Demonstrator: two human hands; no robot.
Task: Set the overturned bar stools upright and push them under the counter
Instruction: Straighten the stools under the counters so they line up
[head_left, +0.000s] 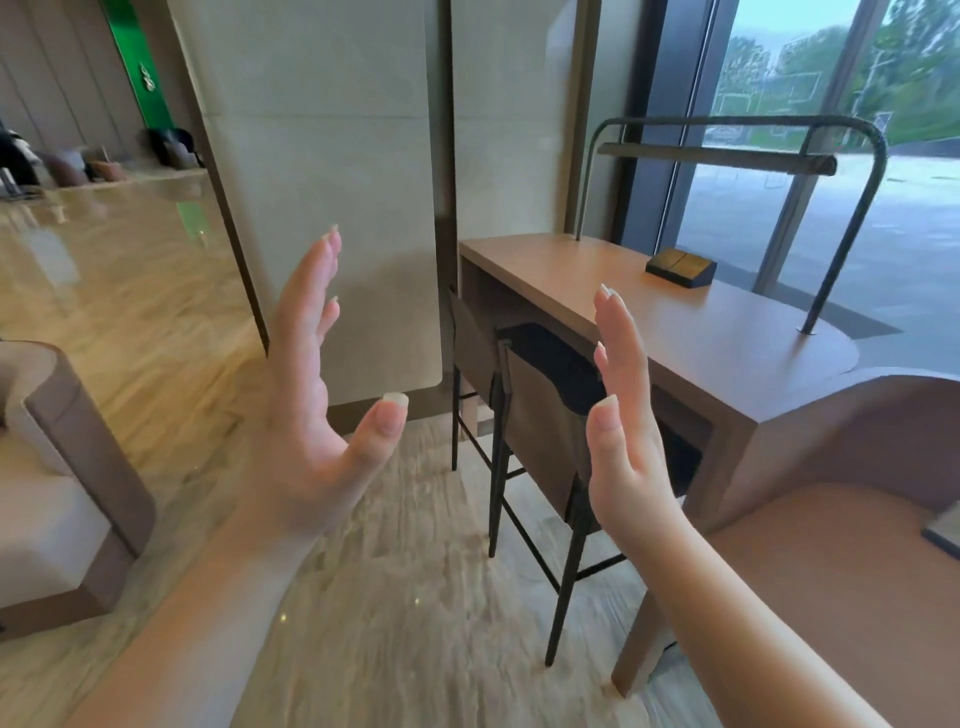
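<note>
Both stools (540, 415) are seen upright, tucked under the counter (701, 332) at 2 o'clock. Left hand (317, 415) and right hand (628, 436) are raised, fingers straight, nothing held; the task seems finished.

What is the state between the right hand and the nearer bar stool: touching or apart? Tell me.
Cannot tell. In the head view the open right hand overlaps the nearer bar stool backrest, but no contact or gap shows plainly.
</note>
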